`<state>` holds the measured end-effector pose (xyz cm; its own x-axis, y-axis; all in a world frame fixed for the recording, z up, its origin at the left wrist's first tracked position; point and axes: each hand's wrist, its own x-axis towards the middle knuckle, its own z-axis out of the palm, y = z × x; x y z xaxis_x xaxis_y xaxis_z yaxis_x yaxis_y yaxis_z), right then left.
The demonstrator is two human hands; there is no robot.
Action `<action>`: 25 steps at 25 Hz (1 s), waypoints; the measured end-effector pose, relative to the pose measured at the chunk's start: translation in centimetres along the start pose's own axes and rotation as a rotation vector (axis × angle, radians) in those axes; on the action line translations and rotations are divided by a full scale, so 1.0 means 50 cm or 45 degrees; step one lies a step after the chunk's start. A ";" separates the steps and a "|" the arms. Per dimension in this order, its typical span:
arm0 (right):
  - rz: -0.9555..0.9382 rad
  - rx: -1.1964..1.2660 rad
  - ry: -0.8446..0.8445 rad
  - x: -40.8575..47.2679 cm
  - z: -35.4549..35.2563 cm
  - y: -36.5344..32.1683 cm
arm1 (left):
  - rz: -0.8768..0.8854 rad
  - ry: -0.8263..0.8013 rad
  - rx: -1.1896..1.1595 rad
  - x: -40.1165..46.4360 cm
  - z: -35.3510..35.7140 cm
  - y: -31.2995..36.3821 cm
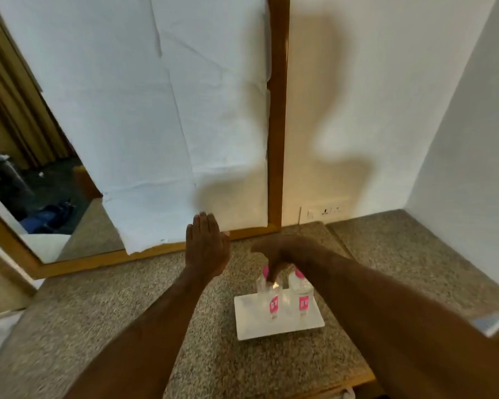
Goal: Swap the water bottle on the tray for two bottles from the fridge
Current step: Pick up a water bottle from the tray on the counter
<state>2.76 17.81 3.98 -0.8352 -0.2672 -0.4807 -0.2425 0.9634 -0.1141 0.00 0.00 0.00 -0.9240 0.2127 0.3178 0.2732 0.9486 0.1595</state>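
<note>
Two clear plastic pink-capped bottles (274,298) (301,295) stand upright on the white rectangular tray (251,326) on the speckled stone desk (98,312). Right hand (274,254) fingers pinch the left bottle's cap; left hand (206,249) hovers flat, empty, fingers together. Swap looks nearly done: only release remains.

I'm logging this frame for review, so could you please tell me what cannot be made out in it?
- Head view: whether the right hand grips the left bottle; its fingers hide that bottle's cap.
- Label text on the left bottle and right bottle: too small and blurred.
- Wall sockets: too small to tell the type.
- The fridge: not in view.
- Mirror: mostly hidden by a white sheet.
- Counter front: cut off by the bottom edge.
</note>
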 end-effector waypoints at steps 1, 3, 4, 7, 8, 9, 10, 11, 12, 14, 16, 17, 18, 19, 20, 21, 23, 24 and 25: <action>0.017 -0.043 -0.051 0.007 0.010 -0.003 | -0.025 -0.022 0.005 -0.009 0.009 -0.008; 0.044 -0.064 -0.041 0.015 0.039 -0.009 | -0.012 -0.024 -0.026 -0.028 0.032 -0.025; 0.031 -0.089 0.006 0.018 0.053 -0.014 | 0.010 -0.039 -0.025 -0.044 0.041 -0.035; 0.002 -0.083 0.078 0.007 0.074 -0.034 | 0.050 -0.084 -0.048 -0.079 0.056 -0.044; -0.019 -0.118 0.073 -0.006 0.064 -0.045 | 0.064 -0.078 -0.046 -0.091 0.051 -0.043; -0.042 -0.150 0.060 -0.023 0.056 -0.049 | 0.082 -0.064 -0.047 -0.109 0.050 -0.037; -0.067 -0.176 0.040 -0.044 0.045 -0.050 | 0.110 -0.036 -0.051 -0.132 0.049 -0.028; -0.086 -0.179 0.020 -0.072 0.035 -0.047 | 0.124 -0.010 -0.070 -0.158 0.049 -0.013; -0.087 -0.150 -0.004 -0.100 0.024 -0.042 | 0.137 0.015 -0.087 -0.185 0.052 0.003; -0.037 0.062 -0.090 -0.157 0.025 0.004 | 0.170 0.011 -0.106 -0.241 0.072 0.063; 0.052 0.166 -0.188 -0.220 0.048 0.067 | 0.282 -0.051 -0.147 -0.291 0.113 0.154; 0.106 0.140 -0.222 -0.244 0.068 0.103 | 0.364 -0.103 -0.165 -0.314 0.138 0.204; 0.160 0.084 -0.239 -0.269 0.101 0.149 | 0.464 -0.164 -0.188 -0.335 0.171 0.265; 0.218 0.008 -0.238 -0.295 0.138 0.192 | 0.557 -0.253 -0.213 -0.352 0.202 0.323; 0.281 -0.043 -0.214 -0.320 0.191 0.246 | 0.644 -0.342 -0.229 -0.367 0.242 0.387; 0.344 -0.061 -0.172 -0.338 0.246 0.299 | 0.711 -0.424 -0.231 -0.373 0.277 0.442; 0.463 0.001 -0.074 -0.359 0.375 0.403 | 0.814 -0.530 -0.188 -0.357 0.355 0.537; 0.529 0.068 -0.044 -0.363 0.442 0.453 | 0.860 -0.557 -0.158 -0.339 0.395 0.580; 0.607 0.154 -0.016 -0.361 0.509 0.496 | 0.886 -0.576 -0.145 -0.316 0.432 0.615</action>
<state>24.38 47.06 -12.30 -0.8328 0.2039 -0.5147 0.2253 0.9741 0.0213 17.24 30.88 -20.29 -0.5462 0.8373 -0.0235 0.8237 0.5420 0.1666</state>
